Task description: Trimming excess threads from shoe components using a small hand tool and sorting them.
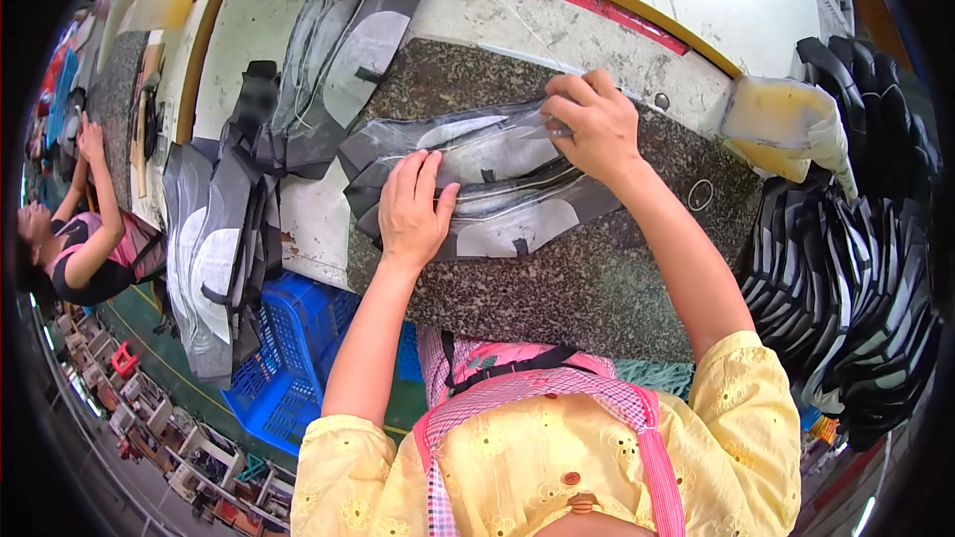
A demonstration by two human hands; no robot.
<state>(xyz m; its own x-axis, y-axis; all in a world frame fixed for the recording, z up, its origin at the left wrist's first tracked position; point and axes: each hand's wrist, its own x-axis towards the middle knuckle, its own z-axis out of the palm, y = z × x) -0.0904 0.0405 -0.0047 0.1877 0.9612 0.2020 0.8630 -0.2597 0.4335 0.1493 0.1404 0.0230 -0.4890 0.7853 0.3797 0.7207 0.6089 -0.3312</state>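
Note:
Two curved dark grey pieces that look like shoe-upper parts, with pale grey and white patches, lie side by side on a speckled stone slab (637,268). My left hand (413,214) rests flat across the left part of the pieces, fingers stretched out. At the right end of the far piece (468,144), the fingers of my right hand (597,124) are curled and pinched together on its edge; the fingertips are partly hidden. The near piece (532,224) lies closer to me, with a small black tab at its edge.
Similar pieces lie in a stack (343,50) at the far left and another (214,249) over the table's left edge. A blue plastic crate (288,358) stands below. Rows of dark pieces (846,278) and a yellowish block (781,124) are at right. Another person (95,239) works at left.

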